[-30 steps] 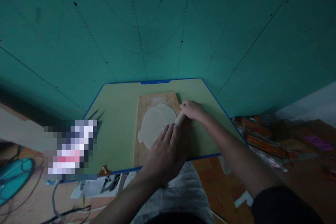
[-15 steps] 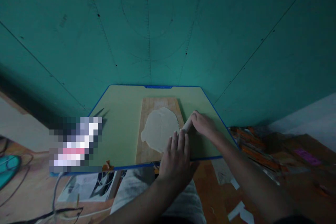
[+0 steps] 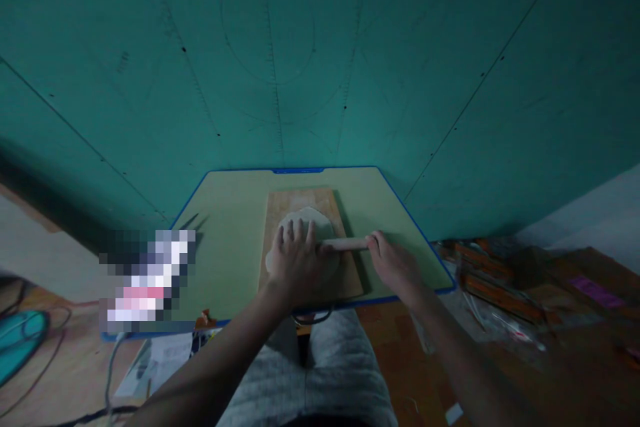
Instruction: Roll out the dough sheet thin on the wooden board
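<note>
A flat, roughly round sheet of dough (image 3: 319, 215) lies on a wooden cutting board (image 3: 356, 285). Across its right part runs a pale rolling pin (image 3: 345, 244), nearly level from side to side. My right hand (image 3: 395, 263) is wrapped round the pin's right end, beyond the board's edge. Over the dough, my left hand (image 3: 296, 257) is palm down with its fingers stretched out and spread. The pin's left end disappears under this hand, so I cannot see how far it reaches. Much of the dough's near side is covered too.
The board rests on a small pale-topped table (image 3: 230, 233) with a blue rim, against a green wall (image 3: 300, 80). A blurred-out object (image 3: 150, 280) with a cable stands at the table's left. Orange-brown bundles (image 3: 495, 280) lie on the floor at right.
My left hand has moved left and forward onto the dough, fingers now spread. The rolling pin has turned from slanting to nearly level and lies over the dough. My right hand keeps its end.
</note>
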`<state>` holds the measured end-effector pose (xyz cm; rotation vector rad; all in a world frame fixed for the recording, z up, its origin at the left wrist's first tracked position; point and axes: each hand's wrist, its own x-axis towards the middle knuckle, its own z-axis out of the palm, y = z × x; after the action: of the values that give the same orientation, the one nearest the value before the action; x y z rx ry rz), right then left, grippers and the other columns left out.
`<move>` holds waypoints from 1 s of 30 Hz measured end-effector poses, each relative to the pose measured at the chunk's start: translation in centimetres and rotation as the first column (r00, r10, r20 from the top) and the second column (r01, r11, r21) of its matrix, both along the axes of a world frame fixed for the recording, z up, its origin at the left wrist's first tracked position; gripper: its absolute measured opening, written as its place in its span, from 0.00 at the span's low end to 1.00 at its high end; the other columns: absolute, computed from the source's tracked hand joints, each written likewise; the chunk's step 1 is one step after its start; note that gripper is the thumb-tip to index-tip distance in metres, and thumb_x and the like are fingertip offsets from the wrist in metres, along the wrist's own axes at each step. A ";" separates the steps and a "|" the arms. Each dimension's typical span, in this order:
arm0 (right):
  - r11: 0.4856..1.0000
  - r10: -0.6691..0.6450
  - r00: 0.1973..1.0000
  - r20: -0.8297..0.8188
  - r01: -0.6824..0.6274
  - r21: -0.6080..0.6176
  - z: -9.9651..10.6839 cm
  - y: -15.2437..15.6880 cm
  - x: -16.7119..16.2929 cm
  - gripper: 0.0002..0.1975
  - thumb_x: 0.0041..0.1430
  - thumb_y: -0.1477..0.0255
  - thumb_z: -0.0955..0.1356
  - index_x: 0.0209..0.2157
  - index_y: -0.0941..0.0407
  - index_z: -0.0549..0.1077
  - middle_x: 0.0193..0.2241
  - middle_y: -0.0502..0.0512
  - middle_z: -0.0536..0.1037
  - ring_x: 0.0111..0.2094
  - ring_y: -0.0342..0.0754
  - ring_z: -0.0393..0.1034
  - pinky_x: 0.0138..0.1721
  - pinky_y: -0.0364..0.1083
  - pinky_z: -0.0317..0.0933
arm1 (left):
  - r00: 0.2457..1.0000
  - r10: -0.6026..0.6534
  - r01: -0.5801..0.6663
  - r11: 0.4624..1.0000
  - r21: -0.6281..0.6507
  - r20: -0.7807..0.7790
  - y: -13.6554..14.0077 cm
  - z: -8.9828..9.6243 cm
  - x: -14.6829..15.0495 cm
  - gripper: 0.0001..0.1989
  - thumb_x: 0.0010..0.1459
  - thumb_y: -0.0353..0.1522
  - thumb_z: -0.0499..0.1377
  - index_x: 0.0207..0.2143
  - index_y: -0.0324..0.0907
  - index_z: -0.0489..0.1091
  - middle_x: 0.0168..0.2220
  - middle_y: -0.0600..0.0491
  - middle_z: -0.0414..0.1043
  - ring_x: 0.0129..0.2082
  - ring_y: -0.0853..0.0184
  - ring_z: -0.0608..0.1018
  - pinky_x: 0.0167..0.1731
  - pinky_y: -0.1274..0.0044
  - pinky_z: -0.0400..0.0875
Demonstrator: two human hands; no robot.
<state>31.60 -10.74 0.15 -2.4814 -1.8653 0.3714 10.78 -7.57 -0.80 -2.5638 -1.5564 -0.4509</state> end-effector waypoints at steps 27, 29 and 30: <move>0.935 0.348 0.832 0.432 -0.340 -0.098 0.6 6.0 1.6 0.17 0.68 0.77 0.56 0.49 0.62 0.72 0.40 0.69 0.78 0.41 0.57 0.77 0.36 0.48 0.66 | 0.997 -0.067 0.060 0.978 -0.198 -0.028 14.9 1.1 4.7 0.23 0.69 0.44 0.43 0.53 0.41 0.68 0.54 0.42 0.69 0.55 0.54 0.68 0.52 0.63 0.62; 0.934 0.348 0.825 0.446 -0.347 -0.085 0.6 6.3 1.7 0.17 0.68 0.77 0.56 0.49 0.61 0.72 0.40 0.69 0.79 0.41 0.57 0.77 0.35 0.48 0.66 | 0.999 -0.044 0.042 0.983 -0.181 -0.004 15.3 1.5 5.2 0.24 0.69 0.44 0.43 0.52 0.39 0.69 0.52 0.42 0.71 0.53 0.56 0.70 0.51 0.66 0.64; 0.935 0.341 0.826 0.450 -0.347 -0.072 0.6 6.2 1.6 0.17 0.68 0.77 0.56 0.50 0.61 0.72 0.40 0.68 0.79 0.41 0.56 0.77 0.35 0.47 0.65 | 0.999 -0.037 0.038 0.984 -0.174 0.007 15.3 1.7 5.3 0.24 0.69 0.44 0.43 0.51 0.38 0.69 0.52 0.42 0.71 0.53 0.56 0.71 0.50 0.67 0.64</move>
<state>33.19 -4.56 0.75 -2.3602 -2.4891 -0.2600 16.08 7.74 0.90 -2.7260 -1.6185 -0.3367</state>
